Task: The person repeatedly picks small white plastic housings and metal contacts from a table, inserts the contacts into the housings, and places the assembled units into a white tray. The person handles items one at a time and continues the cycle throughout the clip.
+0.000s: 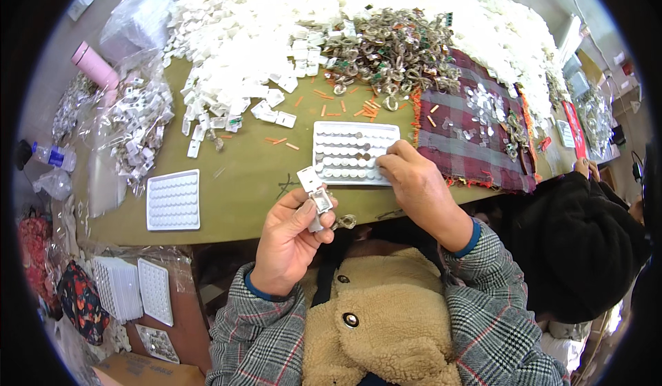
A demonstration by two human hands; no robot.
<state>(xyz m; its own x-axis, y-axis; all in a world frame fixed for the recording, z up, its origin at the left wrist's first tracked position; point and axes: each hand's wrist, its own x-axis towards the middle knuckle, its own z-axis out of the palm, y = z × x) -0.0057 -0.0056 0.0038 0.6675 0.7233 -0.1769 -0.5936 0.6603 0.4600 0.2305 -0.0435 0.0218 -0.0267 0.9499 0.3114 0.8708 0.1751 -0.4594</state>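
Observation:
My left hand (288, 238) grips a small white plastic case (316, 194) with its lid swung up, above the table's near edge. A small coil of wire (345, 222) hangs beside the fingers. To the right, my right hand (417, 183) bends over the right edge of a white plastic tray (322, 132). Its thumb and fingertips are pinched together there; what they hold, if anything, is hidden. Rows of small round silver pieces (343, 160), which look like button cells, sit in the tray's pockets.
Across the back spreads a heap of white plastic cases (234, 34), with a pile of coiled wires (400, 52) before it. Orange strips (370, 109) lie scattered. A plaid cloth (448, 138) is at right, another white tray (173, 200) at left. Another person's black sleeve (572, 241) is far right.

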